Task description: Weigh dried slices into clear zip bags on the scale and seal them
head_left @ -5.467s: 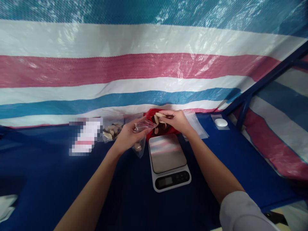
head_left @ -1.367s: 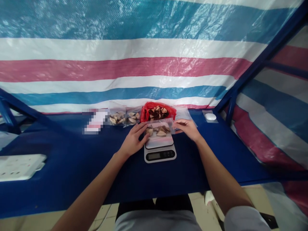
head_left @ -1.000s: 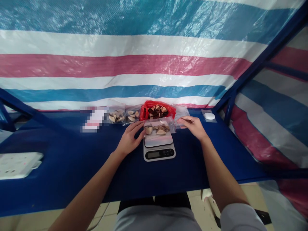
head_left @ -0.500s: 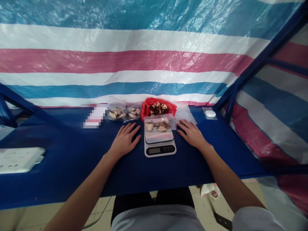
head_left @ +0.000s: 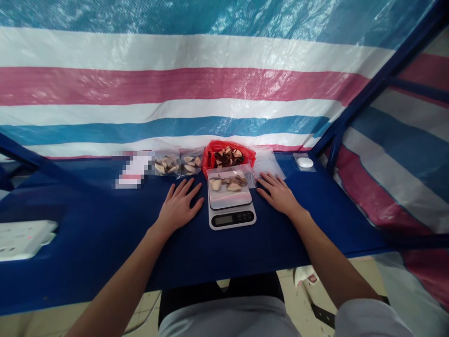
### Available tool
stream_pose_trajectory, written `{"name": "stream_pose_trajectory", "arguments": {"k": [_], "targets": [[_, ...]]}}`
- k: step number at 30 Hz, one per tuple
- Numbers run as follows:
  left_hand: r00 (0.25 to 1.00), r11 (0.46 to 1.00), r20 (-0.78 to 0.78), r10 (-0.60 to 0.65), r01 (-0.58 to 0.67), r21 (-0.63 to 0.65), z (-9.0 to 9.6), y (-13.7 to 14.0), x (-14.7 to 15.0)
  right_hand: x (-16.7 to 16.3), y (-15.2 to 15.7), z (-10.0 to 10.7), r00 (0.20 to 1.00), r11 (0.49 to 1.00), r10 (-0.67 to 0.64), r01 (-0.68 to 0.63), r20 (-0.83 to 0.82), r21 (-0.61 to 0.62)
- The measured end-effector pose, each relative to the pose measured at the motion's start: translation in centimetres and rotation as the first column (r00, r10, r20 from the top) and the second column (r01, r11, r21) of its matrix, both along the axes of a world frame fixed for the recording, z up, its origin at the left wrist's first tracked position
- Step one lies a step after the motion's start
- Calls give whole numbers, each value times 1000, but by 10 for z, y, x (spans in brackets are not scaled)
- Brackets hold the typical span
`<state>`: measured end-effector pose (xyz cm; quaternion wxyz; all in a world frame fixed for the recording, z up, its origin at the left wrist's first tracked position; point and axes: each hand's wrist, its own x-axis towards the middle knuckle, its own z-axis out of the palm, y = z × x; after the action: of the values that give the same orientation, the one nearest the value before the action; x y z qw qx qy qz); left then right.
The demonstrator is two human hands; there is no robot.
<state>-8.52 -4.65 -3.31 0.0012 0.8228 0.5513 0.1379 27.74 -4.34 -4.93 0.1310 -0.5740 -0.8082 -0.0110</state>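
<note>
A white digital kitchen scale (head_left: 230, 220) stands on the blue table between my hands. Lying on its plate is a clear zip bag (head_left: 229, 185) with several pale and brown dried slices inside. My left hand (head_left: 180, 206) rests flat to the left of the scale, fingers spread, holding nothing. On the other side, my right hand (head_left: 278, 194) lies flat with fingers apart, its tips by a stack of empty clear bags (head_left: 268, 163). Behind the scale sits an open red plastic bag (head_left: 209, 159) filled with more dried slices (head_left: 229, 157).
Two filled clear bags, one at the left (head_left: 166, 164) and one nearer the red bag (head_left: 191, 164), lie at the back. A blurred-out card (head_left: 135, 169) is beside them. A white oval object (head_left: 305, 162) lies far right; a white power strip (head_left: 26, 238) is at left.
Both hands keep their places beside the scale. The view has shifted slightly; nothing on the table has visibly been moved.
</note>
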Motion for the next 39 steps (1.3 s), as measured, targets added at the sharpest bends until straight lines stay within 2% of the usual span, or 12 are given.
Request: {"name": "stream_pose_trajectory", "arguments": {"k": [8,28,32,35,39], "targets": [[994,999,-106,22,-25,-22,5,-2,3,0,0,-1,1000,1000,-2,2,6,24],[999,1000,-43,4,-3,19,2,-1,1,0,1,0,1000,997,6,-5,-16,77],[1000,996,19,-22,20,86,4,-1,0,1,1,7,995,994,29,-19,-96,104],[992,985,105,-65,47,168,10,-1,2,1,1,16,973,988,65,-31,-222,153],[967,961,211,-146,88,263,24,3,13,-6,-1,27,876,986,65,17,-477,165]]}}
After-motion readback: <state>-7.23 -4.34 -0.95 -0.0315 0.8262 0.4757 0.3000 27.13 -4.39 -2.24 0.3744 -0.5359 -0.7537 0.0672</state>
